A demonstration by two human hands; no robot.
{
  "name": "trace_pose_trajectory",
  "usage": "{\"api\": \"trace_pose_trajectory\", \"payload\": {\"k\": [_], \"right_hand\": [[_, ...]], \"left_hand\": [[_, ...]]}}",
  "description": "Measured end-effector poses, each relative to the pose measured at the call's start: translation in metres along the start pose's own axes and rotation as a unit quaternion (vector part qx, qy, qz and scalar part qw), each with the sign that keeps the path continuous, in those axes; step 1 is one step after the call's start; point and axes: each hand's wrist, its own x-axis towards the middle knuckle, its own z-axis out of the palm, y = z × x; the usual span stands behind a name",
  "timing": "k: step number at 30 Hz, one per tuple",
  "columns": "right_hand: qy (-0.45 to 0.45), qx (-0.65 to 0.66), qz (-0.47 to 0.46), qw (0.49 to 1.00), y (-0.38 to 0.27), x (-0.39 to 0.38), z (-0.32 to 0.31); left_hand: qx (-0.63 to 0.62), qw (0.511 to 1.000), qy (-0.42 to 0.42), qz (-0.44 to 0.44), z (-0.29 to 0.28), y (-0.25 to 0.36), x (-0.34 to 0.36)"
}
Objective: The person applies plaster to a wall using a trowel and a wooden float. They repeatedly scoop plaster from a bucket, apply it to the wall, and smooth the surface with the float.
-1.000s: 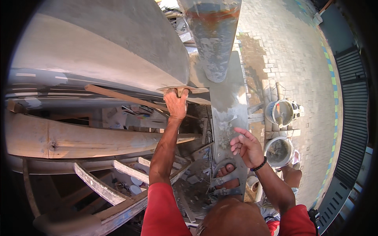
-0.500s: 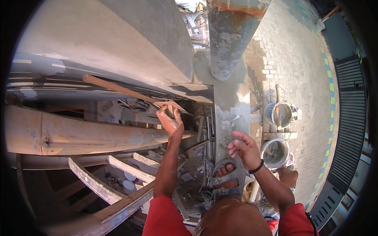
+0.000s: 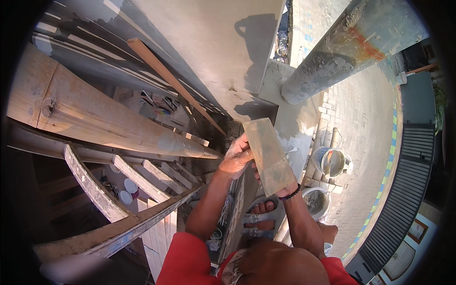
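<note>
A flat rectangular wooden plastering float (image 3: 270, 156) is tilted in front of me, its broad, mortar-stained face in view. My left hand (image 3: 235, 159) is closed on its left edge, with the thumb against the board. My right hand (image 3: 289, 191) lies behind the lower end, a dark beaded bracelet at its wrist. A few right fingertips show past the float's left edge; the board hides the rest, so I cannot tell whether they grip it. Beyond the float rises a smooth grey plastered wall (image 3: 209, 52), with shadows falling across it.
A round grey pillar (image 3: 327, 61) leans across the upper right. Two buckets, an upper one (image 3: 331, 162) and a lower one (image 3: 315, 202), stand at right beside paving. A thick wooden pole (image 3: 109, 116), a slatted frame (image 3: 114, 223) and a reddish batten (image 3: 173, 83) occupy the left.
The view has swung round. The float has moved from near the wall to before me and turned its broad face into view. My right hand has come in behind it.
</note>
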Motion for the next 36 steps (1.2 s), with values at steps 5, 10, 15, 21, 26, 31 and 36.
{"api": "trace_pose_trajectory", "payload": {"k": [5, 10, 15, 21, 26, 31, 36], "right_hand": [[0.001, -0.062, -0.111, 0.992, -0.002, -0.007, 0.034], [0.086, -0.247, -0.226, 0.938, -0.035, 0.023, 0.074], [0.119, -0.352, -0.255, 0.893, -0.045, 0.059, 0.079], [0.127, -0.375, -0.237, 0.887, -0.047, 0.080, 0.073], [0.131, -0.371, -0.239, 0.888, -0.042, 0.092, 0.072], [0.152, -0.387, -0.235, 0.879, -0.042, 0.096, 0.068], [0.151, -0.365, -0.243, 0.886, -0.037, 0.100, 0.075]], "left_hand": [[-0.060, 0.997, 0.044, 0.004, 0.001, -0.012, 0.008], [0.018, 0.963, 0.268, 0.017, -0.028, -0.044, -0.013], [0.010, 0.945, 0.326, -0.018, -0.040, -0.072, -0.040], [-0.008, 0.938, 0.344, -0.027, -0.041, -0.077, -0.053], [-0.003, 0.940, 0.341, -0.014, -0.046, -0.074, -0.056], [-0.004, 0.942, 0.335, -0.007, -0.048, -0.070, -0.054], [-0.003, 0.941, 0.339, -0.005, -0.049, -0.072, -0.054]]}}
